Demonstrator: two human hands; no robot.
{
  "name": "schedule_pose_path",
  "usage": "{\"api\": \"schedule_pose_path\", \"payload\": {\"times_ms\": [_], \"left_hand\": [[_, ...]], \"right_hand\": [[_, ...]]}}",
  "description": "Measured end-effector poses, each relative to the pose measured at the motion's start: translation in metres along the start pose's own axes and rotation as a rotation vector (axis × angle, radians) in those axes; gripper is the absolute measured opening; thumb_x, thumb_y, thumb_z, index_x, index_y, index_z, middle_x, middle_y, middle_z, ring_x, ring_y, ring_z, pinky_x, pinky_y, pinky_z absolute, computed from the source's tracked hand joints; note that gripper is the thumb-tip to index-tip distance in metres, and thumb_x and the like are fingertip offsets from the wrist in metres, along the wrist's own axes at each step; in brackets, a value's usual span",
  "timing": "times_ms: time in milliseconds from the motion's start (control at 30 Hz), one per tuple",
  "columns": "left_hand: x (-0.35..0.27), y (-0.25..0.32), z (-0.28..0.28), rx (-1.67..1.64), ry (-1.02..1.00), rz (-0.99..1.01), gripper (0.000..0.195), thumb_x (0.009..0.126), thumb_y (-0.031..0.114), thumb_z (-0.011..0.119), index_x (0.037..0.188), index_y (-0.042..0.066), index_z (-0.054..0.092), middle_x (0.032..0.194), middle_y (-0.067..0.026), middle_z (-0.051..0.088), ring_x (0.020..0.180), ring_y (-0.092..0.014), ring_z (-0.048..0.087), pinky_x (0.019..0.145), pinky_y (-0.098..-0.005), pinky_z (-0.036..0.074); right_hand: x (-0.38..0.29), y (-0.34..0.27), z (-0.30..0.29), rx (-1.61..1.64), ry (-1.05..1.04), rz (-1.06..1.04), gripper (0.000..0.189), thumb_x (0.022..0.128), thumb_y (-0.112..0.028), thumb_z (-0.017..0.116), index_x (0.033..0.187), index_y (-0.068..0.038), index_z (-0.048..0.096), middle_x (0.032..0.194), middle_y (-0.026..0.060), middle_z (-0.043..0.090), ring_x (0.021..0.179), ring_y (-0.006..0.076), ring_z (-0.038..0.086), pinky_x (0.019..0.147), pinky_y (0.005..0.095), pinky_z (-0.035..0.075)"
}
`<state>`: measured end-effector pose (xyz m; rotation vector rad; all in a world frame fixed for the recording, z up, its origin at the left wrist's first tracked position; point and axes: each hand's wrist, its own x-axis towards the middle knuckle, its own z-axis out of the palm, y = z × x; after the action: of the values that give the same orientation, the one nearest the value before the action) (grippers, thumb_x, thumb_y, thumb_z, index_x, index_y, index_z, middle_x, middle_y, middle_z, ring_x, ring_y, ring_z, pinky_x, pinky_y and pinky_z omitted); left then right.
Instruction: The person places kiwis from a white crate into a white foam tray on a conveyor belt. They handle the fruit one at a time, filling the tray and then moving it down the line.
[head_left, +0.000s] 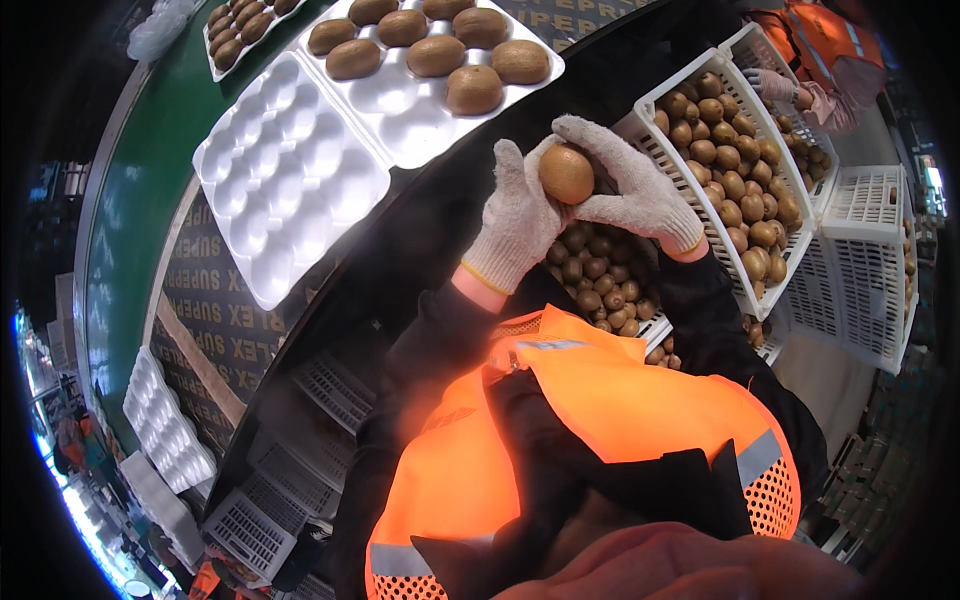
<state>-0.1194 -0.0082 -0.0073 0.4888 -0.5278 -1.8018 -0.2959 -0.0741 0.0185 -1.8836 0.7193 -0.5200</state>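
Note:
A brown kiwifruit (566, 174) is held up between my two gloved hands. My left hand (517, 206), in a white knit glove, supports it from the left with the thumb pointing up. Around its right side curve the thumb and fingers of my right hand (630, 180), in a matching glove. Beyond my hands lies a white moulded foam tray (390, 135), its right half carrying several kiwifruit (436, 56) in the far cups. The tray's left half (289, 180) has bare cups.
A white plastic crate (694, 180) heaped with kiwifruit stands to the right. Another heap of kiwifruit (600, 274) lies below my hands. A green conveyor belt (161, 142) runs at the left. A co-worker's gloved hand (772, 85) rests by a crate at the upper right.

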Motion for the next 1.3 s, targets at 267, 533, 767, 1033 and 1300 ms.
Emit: {"api": "schedule_pose_path", "payload": {"times_ms": [267,533,767,1033,1300], "left_hand": [[-0.035,0.020,-0.010,0.277,-0.138,0.381,0.093,0.094,0.079,0.028,0.149,0.005,0.034,0.134,-0.0084,0.053,0.131,-0.019,0.050,0.107,-0.0354,0.043],[-0.115,0.070,-0.027,1.344,0.536,0.878,0.109,0.088,0.060,0.069,0.156,-0.009,0.019,0.154,-0.0316,0.031,0.143,-0.044,0.034,0.118,-0.0497,0.030],[-0.176,0.130,-0.095,1.976,1.471,0.675,0.100,0.087,0.059,0.068,0.150,-0.008,0.030,0.150,-0.0356,0.036,0.140,-0.050,0.035,0.118,-0.0588,0.024],[-0.196,0.126,-0.103,1.600,1.165,0.487,0.103,0.085,0.052,0.075,0.156,-0.003,0.025,0.157,-0.0292,0.033,0.146,-0.043,0.033,0.121,-0.0451,0.027],[-0.192,0.135,-0.108,1.060,0.846,0.900,0.063,0.105,0.033,0.048,0.150,-0.009,0.035,0.150,-0.0226,0.044,0.134,-0.032,0.047,0.114,-0.0393,0.034]], "right_hand": [[0.029,-0.051,0.033,-0.522,-0.055,-0.329,0.080,0.065,-0.003,0.083,0.140,-0.009,0.054,0.149,0.0176,0.047,0.135,0.0380,0.048,0.111,0.0431,0.044],[0.106,-0.078,0.068,-0.631,0.354,-0.415,0.066,0.064,-0.031,0.091,0.119,-0.005,0.065,0.120,0.0144,0.064,0.109,0.0325,0.063,0.092,0.0431,0.052],[0.194,-0.094,0.113,-1.066,0.471,-0.170,0.066,0.075,-0.058,0.077,0.108,-0.001,0.068,0.117,0.0181,0.063,0.117,0.0359,0.056,0.098,0.0487,0.042],[0.131,-0.034,0.019,-1.192,0.760,-0.338,0.065,0.084,-0.050,0.073,0.132,-0.006,0.062,0.139,0.0164,0.057,0.137,0.0361,0.043,0.115,0.0504,0.034],[-0.081,0.146,-0.147,-0.879,0.590,1.079,0.059,0.086,-0.049,0.067,0.135,-0.016,0.060,0.151,0.0115,0.047,0.140,0.0334,0.041,0.112,0.0526,0.039]]}}
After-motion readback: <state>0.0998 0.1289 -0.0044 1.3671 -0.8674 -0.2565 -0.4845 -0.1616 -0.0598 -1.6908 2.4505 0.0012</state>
